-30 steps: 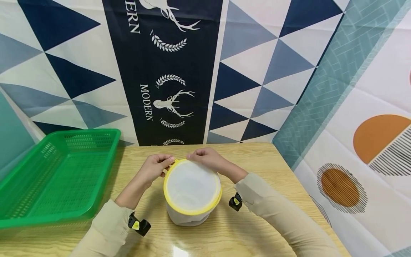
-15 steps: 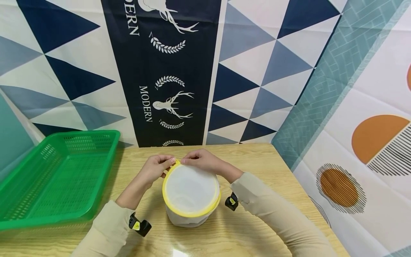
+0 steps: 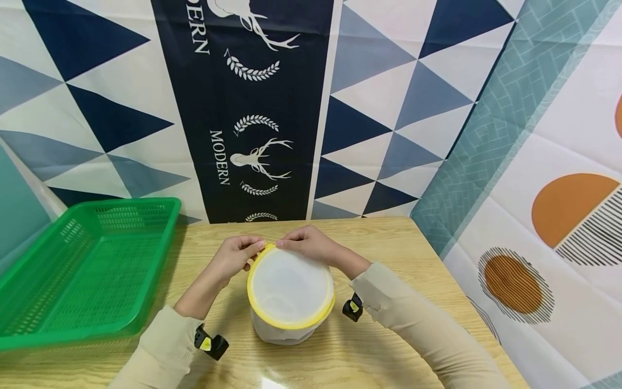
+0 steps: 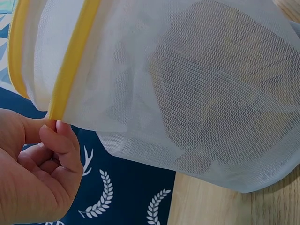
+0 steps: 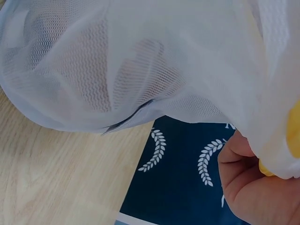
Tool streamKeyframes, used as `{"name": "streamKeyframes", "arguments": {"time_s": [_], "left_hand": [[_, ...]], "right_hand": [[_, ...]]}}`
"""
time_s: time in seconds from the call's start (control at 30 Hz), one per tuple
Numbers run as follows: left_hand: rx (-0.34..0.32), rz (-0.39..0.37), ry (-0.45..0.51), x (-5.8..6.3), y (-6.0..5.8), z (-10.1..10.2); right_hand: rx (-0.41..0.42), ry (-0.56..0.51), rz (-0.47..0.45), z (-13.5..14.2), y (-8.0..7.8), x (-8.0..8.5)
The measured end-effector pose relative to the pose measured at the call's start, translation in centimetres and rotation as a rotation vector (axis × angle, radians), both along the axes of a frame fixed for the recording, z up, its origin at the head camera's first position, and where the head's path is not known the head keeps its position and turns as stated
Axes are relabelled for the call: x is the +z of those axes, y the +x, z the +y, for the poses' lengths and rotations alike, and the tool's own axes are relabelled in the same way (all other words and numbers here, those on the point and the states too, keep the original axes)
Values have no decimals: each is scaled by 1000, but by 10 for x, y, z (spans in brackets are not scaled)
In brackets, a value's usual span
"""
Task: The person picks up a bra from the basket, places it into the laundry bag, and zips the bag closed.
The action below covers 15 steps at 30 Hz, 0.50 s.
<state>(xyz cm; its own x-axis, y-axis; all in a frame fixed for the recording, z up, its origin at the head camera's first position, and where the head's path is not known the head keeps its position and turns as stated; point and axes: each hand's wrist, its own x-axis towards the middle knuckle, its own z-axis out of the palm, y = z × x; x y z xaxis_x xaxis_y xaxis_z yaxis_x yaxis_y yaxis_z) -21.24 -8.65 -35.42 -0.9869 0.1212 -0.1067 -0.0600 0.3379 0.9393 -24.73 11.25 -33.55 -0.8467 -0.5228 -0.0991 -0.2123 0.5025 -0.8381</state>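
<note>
A white mesh laundry bag [image 3: 290,286] with yellow trim stands on the table in the head view, its round top facing up. My left hand [image 3: 235,255] pinches the yellow trim [image 4: 70,65] at the far left of the rim, thumb against curled fingers. Close beside it, my right hand [image 3: 311,246] pinches the far edge of the same rim. In the right wrist view, the white fabric and a bit of yellow trim [image 5: 294,131] partly cover that hand's fingertips. The bag's mesh side [image 4: 225,84] looks loosely creased, and nothing distinct shows inside.
A green perforated plastic basket [image 3: 141,302] stands at the left of the wooden table [image 3: 379,351]. Patterned cloth [image 3: 262,108] hangs behind the table's far edge, and another printed cloth [image 3: 525,237] hangs along the right side.
My right hand has slid left along the rim toward my left hand, then shifted slightly back right. My left hand keeps its pinch, and the bag has barely moved.
</note>
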Motion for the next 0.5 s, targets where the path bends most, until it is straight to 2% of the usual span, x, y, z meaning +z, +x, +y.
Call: {"name": "streamKeyframes", "arguments": {"time_s": [0.5], "left_hand": [[-31,32,23,-1,2,-4]], "right_hand": [[-28,-31,-32,4,1,-1]]}}
